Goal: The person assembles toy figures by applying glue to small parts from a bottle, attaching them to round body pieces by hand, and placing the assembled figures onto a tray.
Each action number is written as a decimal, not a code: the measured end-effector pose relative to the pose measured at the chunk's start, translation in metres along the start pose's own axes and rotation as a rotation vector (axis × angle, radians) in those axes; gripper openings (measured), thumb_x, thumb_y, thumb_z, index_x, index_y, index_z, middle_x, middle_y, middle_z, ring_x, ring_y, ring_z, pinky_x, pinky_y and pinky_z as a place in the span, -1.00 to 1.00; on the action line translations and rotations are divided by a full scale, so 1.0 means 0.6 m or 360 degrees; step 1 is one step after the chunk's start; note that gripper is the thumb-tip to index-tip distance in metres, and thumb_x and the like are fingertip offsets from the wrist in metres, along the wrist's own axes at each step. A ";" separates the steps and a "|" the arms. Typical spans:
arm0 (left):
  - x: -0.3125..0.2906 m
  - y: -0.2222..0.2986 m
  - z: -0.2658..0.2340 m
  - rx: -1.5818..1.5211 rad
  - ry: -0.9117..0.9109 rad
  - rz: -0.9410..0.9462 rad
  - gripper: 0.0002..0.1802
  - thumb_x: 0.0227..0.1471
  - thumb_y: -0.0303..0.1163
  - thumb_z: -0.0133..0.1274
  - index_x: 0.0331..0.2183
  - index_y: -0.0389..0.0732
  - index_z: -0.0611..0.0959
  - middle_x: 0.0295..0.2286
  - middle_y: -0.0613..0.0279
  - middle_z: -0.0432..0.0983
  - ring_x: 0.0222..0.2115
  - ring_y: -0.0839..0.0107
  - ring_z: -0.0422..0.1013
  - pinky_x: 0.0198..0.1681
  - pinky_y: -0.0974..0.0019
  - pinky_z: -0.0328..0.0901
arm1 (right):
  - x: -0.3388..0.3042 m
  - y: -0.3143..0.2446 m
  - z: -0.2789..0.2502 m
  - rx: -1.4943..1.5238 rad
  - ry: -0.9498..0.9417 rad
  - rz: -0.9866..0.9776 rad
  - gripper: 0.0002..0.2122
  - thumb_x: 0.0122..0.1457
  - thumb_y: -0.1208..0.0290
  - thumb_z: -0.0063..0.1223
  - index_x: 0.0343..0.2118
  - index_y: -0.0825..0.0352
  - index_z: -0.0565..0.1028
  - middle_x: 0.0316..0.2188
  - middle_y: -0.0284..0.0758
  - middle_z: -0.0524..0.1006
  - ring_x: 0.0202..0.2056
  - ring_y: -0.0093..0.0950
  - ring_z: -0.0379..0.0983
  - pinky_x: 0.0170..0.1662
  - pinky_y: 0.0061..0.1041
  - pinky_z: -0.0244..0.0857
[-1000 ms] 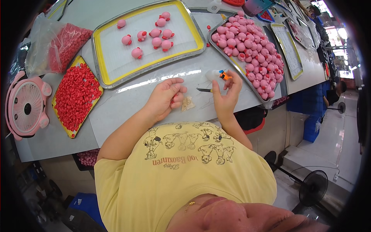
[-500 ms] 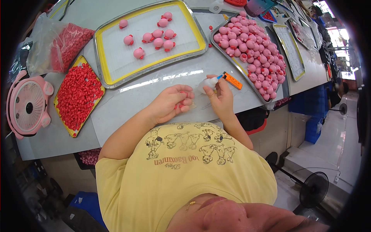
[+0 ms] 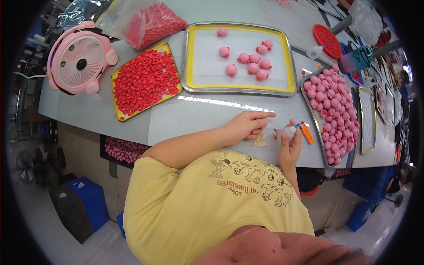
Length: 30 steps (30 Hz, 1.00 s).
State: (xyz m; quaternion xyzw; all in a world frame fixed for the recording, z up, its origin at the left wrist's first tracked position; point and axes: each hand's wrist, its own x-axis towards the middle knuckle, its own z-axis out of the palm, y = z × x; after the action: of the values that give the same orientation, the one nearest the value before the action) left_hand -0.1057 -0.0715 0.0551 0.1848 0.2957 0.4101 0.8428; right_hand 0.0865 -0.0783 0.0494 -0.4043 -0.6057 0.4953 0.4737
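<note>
My right hand is closed round a small white squeeze bottle with a blue tip, which points up and to the right. To its left is my left hand, its index finger stretched toward the bottle and the other fingers curled; whatever lies in them is hidden. Beside that hand a crumpled beige scrap rests on the table. An orange lighter-shaped thing lies just past the bottle's tip. Several pink balls with red parts sit on a yellow-edged tray beyond my hands.
A tray heaped with small red pieces stands left, next to a pink fan and a plastic bag of red pieces. Pink balls fill a right-hand tray. Behind it are a teal-and-purple bottle and a red round tray.
The view has swung left, so the table's things sit farther right. My left hand's index finger has stretched out, and the red pieces seen in that hand no longer show. My right hand keeps the bottle.
</note>
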 end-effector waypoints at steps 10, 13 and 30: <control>0.051 -0.002 0.025 0.0218 -0.0009 0.0091 -0.74 0.15 -0.42 -0.21 -0.13 -0.26 0.43 -0.46 0.30 0.35 -0.68 0.68 0.05 -0.68 0.60 0.02 | 0.011 0.000 -0.048 0.0145 0.0291 0.0091 -0.69 0.09 0.50 0.05 -0.15 0.40 0.22 -0.36 -0.29 0.39 -0.37 -0.56 0.39 -0.25 -0.61 0.31; 0.078 -0.004 0.029 0.0255 0.0003 0.0053 -0.73 0.17 -0.40 -0.25 -0.12 -0.24 0.42 -0.43 0.34 0.34 -0.64 0.67 0.07 -0.64 0.61 0.02 | 0.026 0.011 -0.072 0.0238 0.0290 0.0165 -0.70 0.08 0.53 0.06 -0.17 0.39 0.23 -0.34 -0.29 0.43 -0.34 -0.57 0.40 -0.23 -0.64 0.30; 0.141 -0.028 0.056 0.0498 0.0194 0.0155 -0.75 0.08 -0.41 -0.03 -0.19 -0.31 0.51 -0.48 0.31 0.37 -0.68 0.67 0.11 -0.67 0.59 0.01 | 0.043 0.028 -0.138 0.0297 0.0426 0.0312 -0.70 0.12 0.28 0.04 -0.22 0.29 0.21 -0.46 -0.39 0.35 -0.52 -0.68 0.26 -0.50 -0.74 0.15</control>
State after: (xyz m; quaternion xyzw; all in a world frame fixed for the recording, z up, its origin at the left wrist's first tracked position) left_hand -0.0330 -0.0162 0.0419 0.3026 0.3971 0.4097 0.7635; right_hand 0.1619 -0.0327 0.0425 -0.4781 -0.4464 0.5348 0.5350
